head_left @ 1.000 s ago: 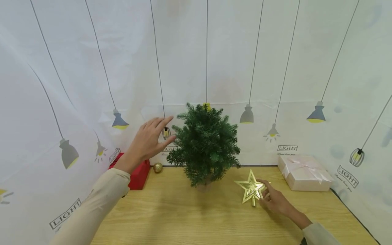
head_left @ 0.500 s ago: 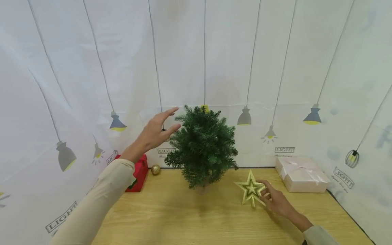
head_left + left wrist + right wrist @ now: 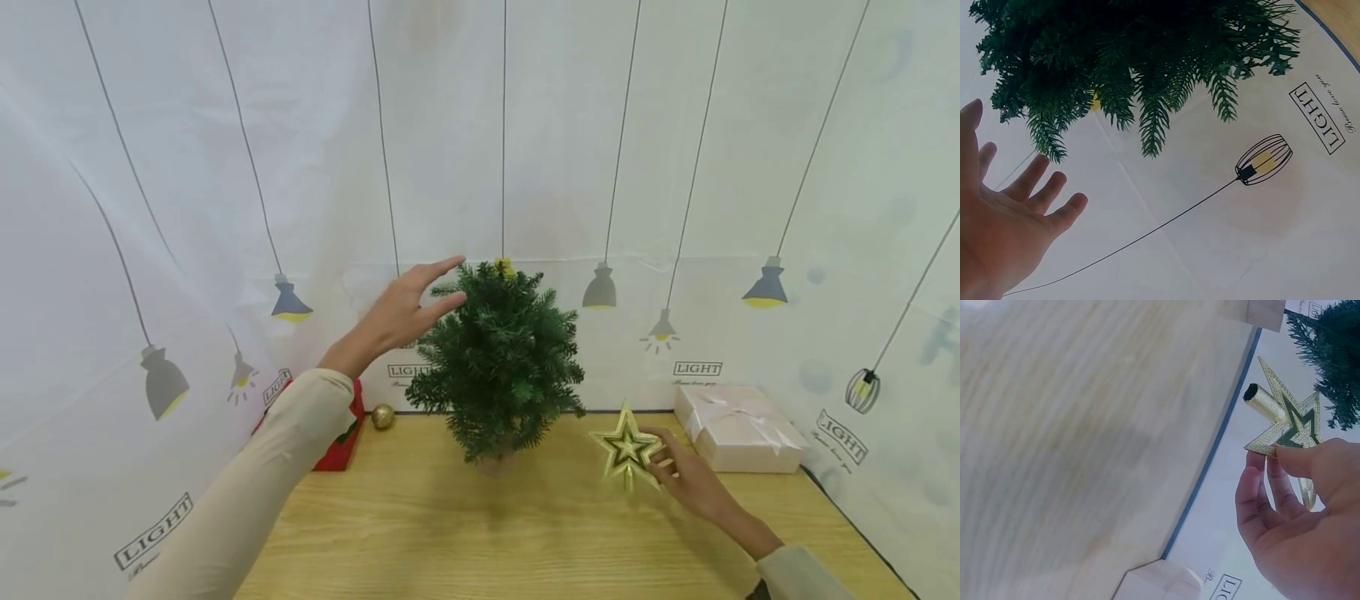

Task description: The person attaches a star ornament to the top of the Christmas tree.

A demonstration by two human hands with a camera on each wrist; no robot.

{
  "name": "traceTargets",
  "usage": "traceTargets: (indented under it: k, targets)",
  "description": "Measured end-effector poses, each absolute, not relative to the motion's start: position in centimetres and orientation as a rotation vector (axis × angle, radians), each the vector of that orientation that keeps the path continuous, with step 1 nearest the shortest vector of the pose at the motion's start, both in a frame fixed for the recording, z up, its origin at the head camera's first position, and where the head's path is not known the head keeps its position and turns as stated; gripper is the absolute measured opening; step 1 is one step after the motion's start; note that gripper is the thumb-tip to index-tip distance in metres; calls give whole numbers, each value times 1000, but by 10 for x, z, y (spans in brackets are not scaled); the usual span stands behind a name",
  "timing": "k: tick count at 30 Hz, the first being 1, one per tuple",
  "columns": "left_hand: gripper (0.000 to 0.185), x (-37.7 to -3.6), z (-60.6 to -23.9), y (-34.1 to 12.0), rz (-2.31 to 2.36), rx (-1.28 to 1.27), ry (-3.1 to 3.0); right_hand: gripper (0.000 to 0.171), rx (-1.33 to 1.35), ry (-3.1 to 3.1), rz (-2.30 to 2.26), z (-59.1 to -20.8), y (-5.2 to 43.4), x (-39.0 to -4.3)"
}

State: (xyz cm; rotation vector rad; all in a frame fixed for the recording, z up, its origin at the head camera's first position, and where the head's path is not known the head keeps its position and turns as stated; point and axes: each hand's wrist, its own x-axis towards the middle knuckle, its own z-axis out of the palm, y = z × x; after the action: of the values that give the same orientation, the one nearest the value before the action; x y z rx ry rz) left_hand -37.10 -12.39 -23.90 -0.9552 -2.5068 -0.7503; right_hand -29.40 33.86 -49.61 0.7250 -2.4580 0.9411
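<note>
Star lifted off table; left hand closed in on treetop.

Since the frame half a second before, the right hand had raised the gold star clear of the wooden table, thumb and fingers pinching one arm, right of the small tree. The left hand, fingers straight and spread, had moved nearer the top left branches. Pink gift box sat near the right edge, red box and gold bauble at left; bare tabletop lay in front.
</note>
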Motion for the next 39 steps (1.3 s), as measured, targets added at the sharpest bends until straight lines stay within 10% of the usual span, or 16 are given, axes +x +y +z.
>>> traceTargets:
  k: [39]
  targets:
    - [56,-389,-249,-105,-1036,-1035,-2502,60,742,-2401,715,-390,359,-294]
